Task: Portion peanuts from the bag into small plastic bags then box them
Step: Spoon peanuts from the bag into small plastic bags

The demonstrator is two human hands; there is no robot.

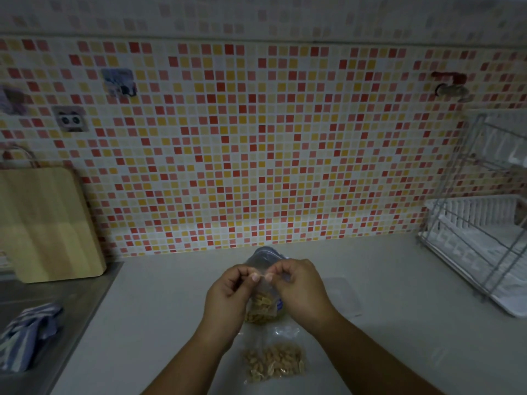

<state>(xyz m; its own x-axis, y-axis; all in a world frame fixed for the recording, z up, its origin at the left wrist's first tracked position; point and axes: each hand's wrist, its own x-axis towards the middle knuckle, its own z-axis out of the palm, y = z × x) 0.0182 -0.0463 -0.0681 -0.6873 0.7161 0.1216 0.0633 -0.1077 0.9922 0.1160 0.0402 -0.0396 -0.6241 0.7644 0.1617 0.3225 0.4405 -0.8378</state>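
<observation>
If the two pinches press unevenly or miss part of the seam, the mouth of the small bag (265,292) may be left partly open, and peanuts (261,309) could spill onto the desk (171,309) once it is laid down or boxed. A slip of either grip could drop the bag; I cannot tell whether its bottom touches the desk. The dim light also makes the seal hard to judge.

Both forearms come in from the near edge and meet at the centre. The left hand (228,292) and right hand (299,286) face each other, thumbs and forefingers almost touching. Each grip is narrow, pinching the bag's top edge, with the other fingers curled. The peanuts sit in the bag's lower part, between the palms. A second filled bag (273,363) lies flat on the desk, nearer, between the forearms.
</observation>
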